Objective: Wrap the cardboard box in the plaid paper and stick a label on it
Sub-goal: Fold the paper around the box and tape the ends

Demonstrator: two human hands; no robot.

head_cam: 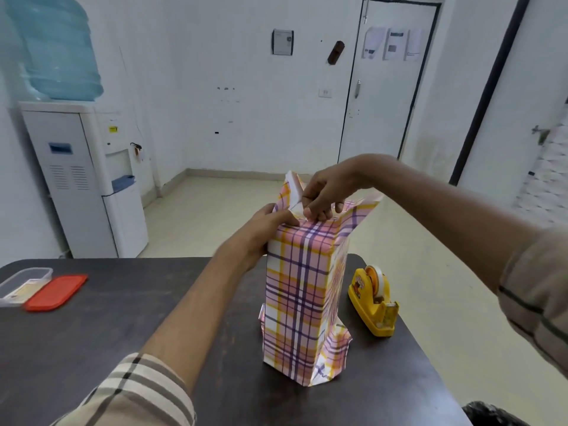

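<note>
The box stands upright on end on the dark table [92, 348], covered in pink, purple and yellow plaid paper [296, 290]; no cardboard shows. Loose paper flaps stick up at its top end and crumple out at its bottom. My left hand [264, 232] grips the top left corner of the wrapped box, thumb on the near face. My right hand [322, 196] reaches down from above and pinches a paper flap at the top end.
A yellow tape dispenser [373, 299] stands just right of the box near the table's right edge. A clear plastic container [21, 285] and its red lid [55, 292] lie at the far left. A water dispenser [83, 179] stands behind the table.
</note>
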